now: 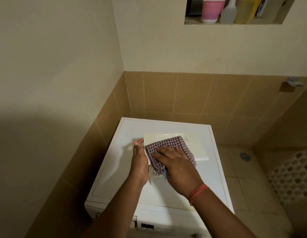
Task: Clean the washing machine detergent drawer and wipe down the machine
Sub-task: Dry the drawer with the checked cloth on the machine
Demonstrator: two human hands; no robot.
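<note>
Drawer (197, 148) lies out of its slot, flat on the top of the machine (166, 193), about in the middle of the white lid. It is pale, cream-white, and its long side runs from the left hand toward the right back corner. A checked cloth (168, 146), purple and white, covers most of its near half.

The right hand (173, 160) lies on the cloth with fingers straight and close together, the palm pressing down, so the cloth is pushed flat against the drawer; I judge this is the wiping step of the drawer. The left hand (139, 160) holds the drawer by its left edge, thumb up at the corner and the fingers curled around the side. It seems to be there to keep the drawer from sliding on the smooth lid while the other hand rubs. A red thread (198, 193) goes around the right wrist.

At the front of the machine, low in the picture, a dark opening (146, 226) shows, probably the empty slot, but this part is too small to be sure.

Above, in a wall niche (188, 23), stand a pink cup (210, 11), a white bottle (227, 14) and a yellow container (245, 11). The machine itself looks not yet wiped, as I judge
</note>
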